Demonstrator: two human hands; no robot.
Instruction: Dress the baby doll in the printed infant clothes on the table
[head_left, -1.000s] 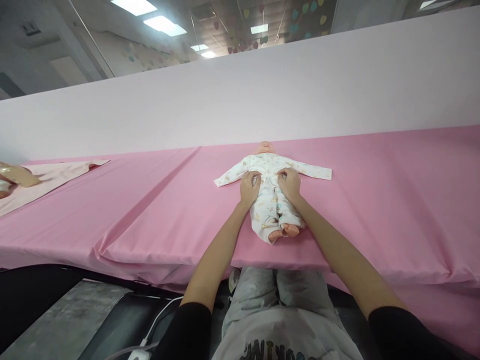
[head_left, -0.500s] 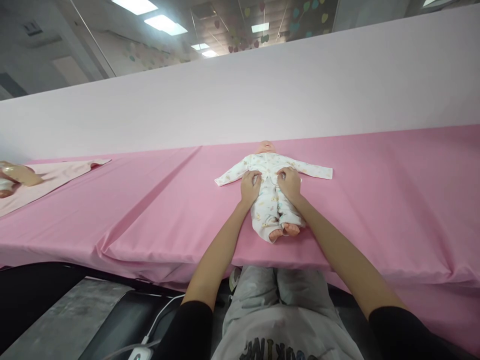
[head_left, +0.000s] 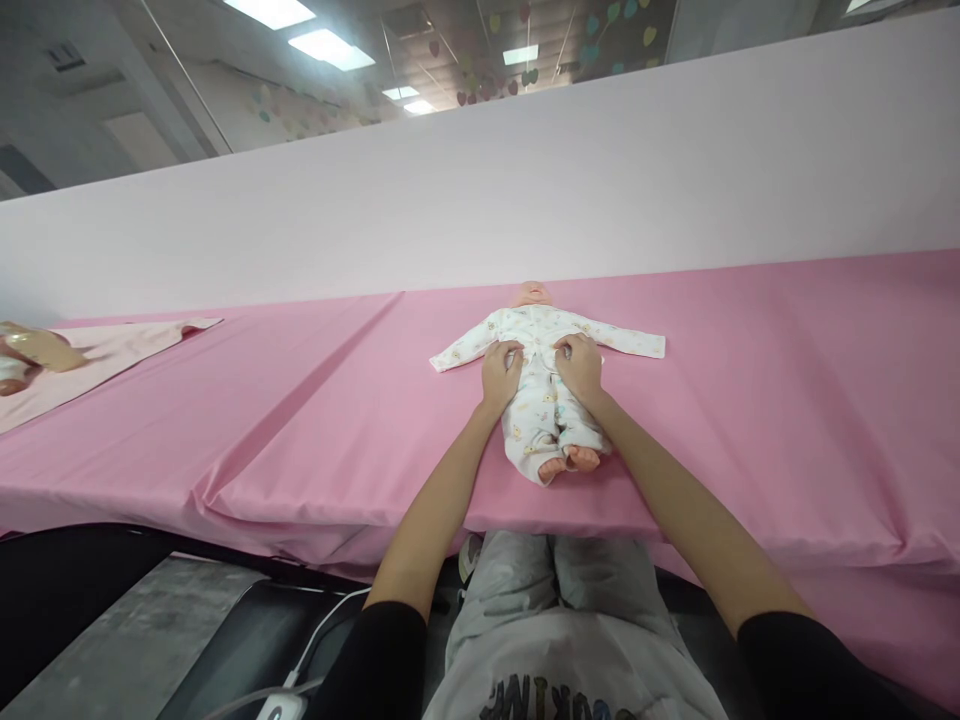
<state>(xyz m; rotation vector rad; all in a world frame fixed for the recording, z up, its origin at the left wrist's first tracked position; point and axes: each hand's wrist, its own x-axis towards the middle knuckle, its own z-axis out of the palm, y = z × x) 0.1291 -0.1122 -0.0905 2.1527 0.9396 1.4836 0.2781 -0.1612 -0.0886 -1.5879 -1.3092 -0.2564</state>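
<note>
A baby doll (head_left: pixel 534 293) lies on its back with its feet toward me. It wears a white patterned top (head_left: pixel 534 322), both sleeves stretched out sideways, and matching pants (head_left: pixel 531 425); its bare feet show below the cuffs. At the doll's waist, my left hand (head_left: pixel 501 377) is closed with fingers curled on the left side of the pants' waistband. On the other side of the waist, my right hand (head_left: pixel 579 367) pinches the waistband the same way. The exact fold of cloth between my fingertips is partly hidden.
Pink cloth (head_left: pixel 337 400) covers the long table, with creases on the left. A low white wall (head_left: pixel 480 210) runs along its back. At far left another doll (head_left: pixel 41 350) lies partly in view on a pale pink cloth (head_left: pixel 124 350). A white cable (head_left: pixel 319 635) hangs below.
Both hands stay in place at the doll's waist. Only a slight shift of the camera shows; the doll and its clothes look unmoved.
</note>
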